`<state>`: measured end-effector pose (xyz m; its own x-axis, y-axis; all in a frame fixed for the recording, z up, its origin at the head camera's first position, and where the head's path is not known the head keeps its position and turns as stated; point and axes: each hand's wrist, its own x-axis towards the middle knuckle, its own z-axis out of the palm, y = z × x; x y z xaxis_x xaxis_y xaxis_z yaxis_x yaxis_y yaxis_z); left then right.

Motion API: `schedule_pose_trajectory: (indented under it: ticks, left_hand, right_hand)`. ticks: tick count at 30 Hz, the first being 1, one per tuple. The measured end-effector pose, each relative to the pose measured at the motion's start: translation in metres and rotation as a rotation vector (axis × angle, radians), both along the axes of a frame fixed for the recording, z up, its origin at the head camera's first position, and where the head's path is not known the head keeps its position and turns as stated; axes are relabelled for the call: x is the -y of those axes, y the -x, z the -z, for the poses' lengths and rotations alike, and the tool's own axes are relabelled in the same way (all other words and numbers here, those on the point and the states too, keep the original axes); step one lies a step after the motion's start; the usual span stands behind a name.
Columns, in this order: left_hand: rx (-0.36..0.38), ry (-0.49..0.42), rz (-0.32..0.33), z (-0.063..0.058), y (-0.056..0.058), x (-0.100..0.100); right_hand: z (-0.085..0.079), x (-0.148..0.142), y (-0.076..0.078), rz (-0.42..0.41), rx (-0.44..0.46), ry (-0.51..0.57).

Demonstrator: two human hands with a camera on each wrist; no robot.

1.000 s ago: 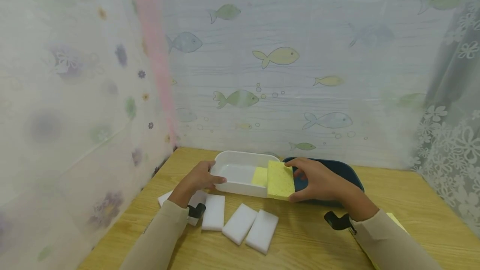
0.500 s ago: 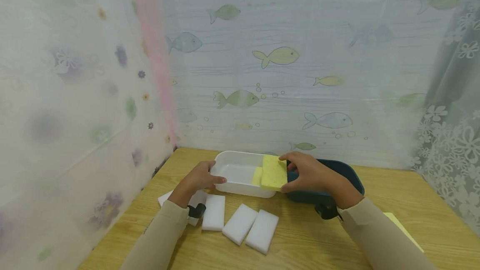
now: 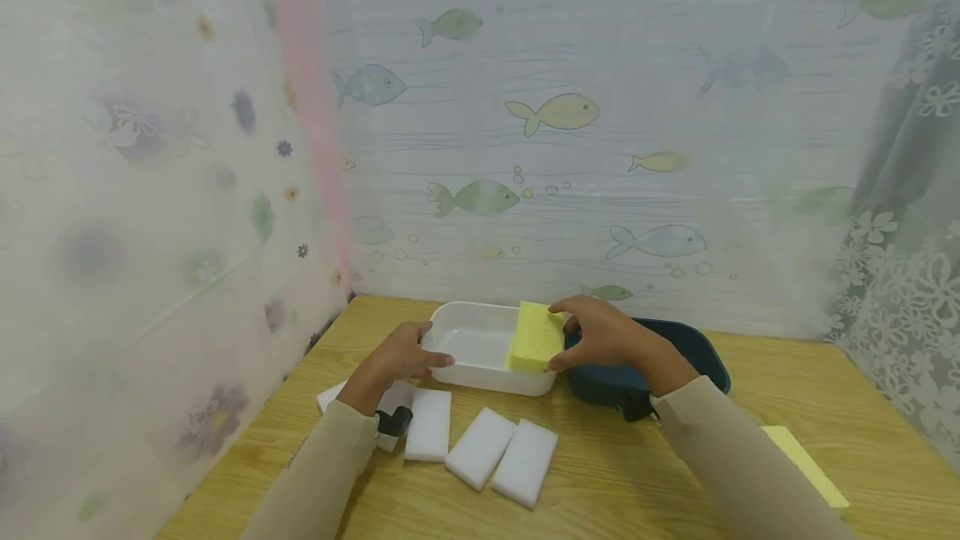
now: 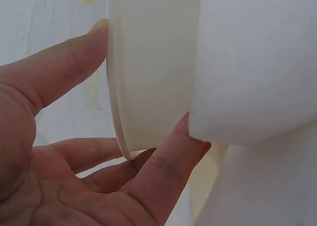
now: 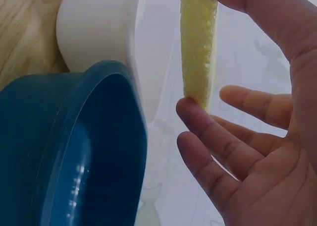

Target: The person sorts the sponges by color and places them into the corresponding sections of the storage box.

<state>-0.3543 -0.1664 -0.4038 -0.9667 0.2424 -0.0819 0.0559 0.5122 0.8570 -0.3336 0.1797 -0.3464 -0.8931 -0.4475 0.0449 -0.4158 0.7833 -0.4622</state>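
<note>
My right hand (image 3: 611,338) pinches a yellow sponge (image 3: 538,340) by its far and near edges, thumb at the near corner. The sponge hangs over the right end of a white plastic tub (image 3: 480,377). It covers most of another yellow sponge lying in that tub. At the tub's left end, my left hand (image 3: 397,353) grips the rim, with the thumb on the near side. The left wrist view shows the fingers around the tub wall (image 4: 156,62). In the right wrist view, the sponge (image 5: 198,47) stands edge-on between thumb and fingertips.
A dark blue tub (image 3: 600,387) stands right beside the white one, under my right forearm. Several white sponges (image 3: 427,426) lie on the wooden table (image 3: 600,498) in front, some partly behind my left wrist. A yellow sponge (image 3: 806,467) rests at the right.
My right hand has carried the yellow sponge leftward and away from me, from the gap between the tubs to over the white tub. The left hand has stayed put.
</note>
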Motion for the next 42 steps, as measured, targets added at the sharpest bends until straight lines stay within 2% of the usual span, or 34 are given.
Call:
schedule_pose_trajectory:
  ticks: [12,20,25,35,42]
  left_hand:
    - [0.009,0.013,-0.007,-0.001,-0.001,0.001]
    - [-0.008,0.025,0.008,0.000,0.000,0.001]
    - [0.001,0.012,-0.001,0.000,-0.001,0.002]
    - [-0.016,0.046,-0.004,0.001,0.001,0.002]
    - [-0.026,0.052,-0.011,0.003,0.002,0.002]
  right_hand:
    - [0.009,0.011,0.013,-0.030,-0.011,0.002]
    - [0.013,0.019,0.023,0.003,-0.008,-0.033]
    - [0.019,0.023,0.031,0.018,0.034,-0.033]
    - [0.023,0.030,0.033,0.047,0.093,-0.066]
    - [0.025,0.034,0.033,0.029,0.069,-0.127]
